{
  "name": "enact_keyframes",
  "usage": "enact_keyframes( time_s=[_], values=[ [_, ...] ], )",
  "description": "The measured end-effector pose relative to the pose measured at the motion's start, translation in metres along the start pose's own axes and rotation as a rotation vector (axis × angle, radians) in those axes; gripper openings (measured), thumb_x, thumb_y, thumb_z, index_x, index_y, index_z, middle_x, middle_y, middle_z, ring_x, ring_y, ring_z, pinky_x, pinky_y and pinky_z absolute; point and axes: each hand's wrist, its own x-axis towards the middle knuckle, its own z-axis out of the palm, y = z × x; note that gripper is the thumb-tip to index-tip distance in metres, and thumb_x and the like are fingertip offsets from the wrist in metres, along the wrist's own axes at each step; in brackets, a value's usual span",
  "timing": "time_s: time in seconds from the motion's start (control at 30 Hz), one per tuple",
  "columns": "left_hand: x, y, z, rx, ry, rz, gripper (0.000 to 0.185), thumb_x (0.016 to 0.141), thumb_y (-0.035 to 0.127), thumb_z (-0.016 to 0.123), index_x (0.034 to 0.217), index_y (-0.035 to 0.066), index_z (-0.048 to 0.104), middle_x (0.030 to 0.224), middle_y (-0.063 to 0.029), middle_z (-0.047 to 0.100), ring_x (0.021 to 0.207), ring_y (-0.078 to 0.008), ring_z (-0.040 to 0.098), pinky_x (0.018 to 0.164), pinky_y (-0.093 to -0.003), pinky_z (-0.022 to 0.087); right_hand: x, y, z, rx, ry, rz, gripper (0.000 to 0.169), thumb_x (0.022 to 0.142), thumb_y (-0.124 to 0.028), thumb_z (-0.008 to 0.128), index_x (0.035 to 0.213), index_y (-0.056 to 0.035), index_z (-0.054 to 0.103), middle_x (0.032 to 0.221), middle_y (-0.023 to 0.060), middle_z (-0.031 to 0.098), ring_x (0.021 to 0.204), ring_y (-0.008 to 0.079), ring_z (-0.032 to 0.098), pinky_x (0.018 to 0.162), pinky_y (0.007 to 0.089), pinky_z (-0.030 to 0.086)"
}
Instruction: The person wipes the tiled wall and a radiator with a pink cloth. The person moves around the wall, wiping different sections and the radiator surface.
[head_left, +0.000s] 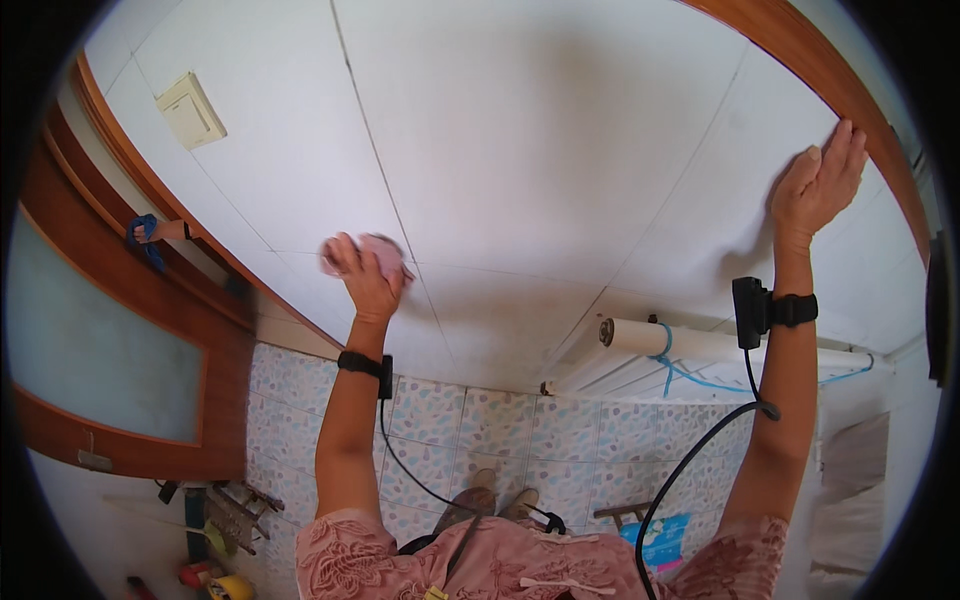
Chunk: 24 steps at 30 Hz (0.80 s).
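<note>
My left hand (367, 292) presses a pink cloth (384, 256) to the white tiled wall (517, 150), near a crossing of the tile joints. Hand and cloth are slightly blurred. Farther right, my right hand (817, 184) lies flat with its fingers extended and nothing in it. Its fingertips meet the wall's edge beside the curved-looking brown wooden trim (859, 90). A cream light switch (191, 112) is on the wall, up and left of the cloth.
At left, another person's hand (163, 230) holds a blue cloth (153, 255) at a wooden door (225, 405) with frosted glass. Below my right hand, a white roll (634, 337) tied with blue string lies along a white radiator (622, 375). A stool (236, 514) stands lower left.
</note>
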Motion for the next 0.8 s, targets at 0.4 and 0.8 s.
enact_keyframes(
  time_s=[0.4, 0.8],
  values=[
    [0.096, 0.234, -0.005, -0.541, -0.659, 0.683, 0.025, 0.08, 0.016, 0.049, 0.104, 0.008, 0.051, 0.093, -0.0091, 0.054, 0.086, -0.025, 0.055, 0.064, -0.0348, 0.045, 0.004, -0.001, -0.002, 0.006, -0.032, 0.01, 0.046, 0.082, -0.023, 0.042, 0.125, -0.0064, 0.045, 0.13, 0.0151, 0.038, 0.118, 0.0314, 0.034, 0.094, 0.0434, 0.027],
    [0.209, 0.076, -0.046, -0.198, 0.403, -0.053, 0.061, 0.075, 0.011, 0.05, 0.131, 0.001, 0.031, 0.138, -0.0305, 0.014, 0.128, -0.0447, 0.016, 0.104, -0.0491, 0.015, 0.003, -0.005, -0.008, -0.01, -0.013, 0.054, 0.044, 0.083, -0.022, 0.041, 0.125, -0.0075, 0.046, 0.13, 0.0154, 0.039, 0.119, 0.0315, 0.034, 0.092, 0.0422, 0.028]
  ],
)
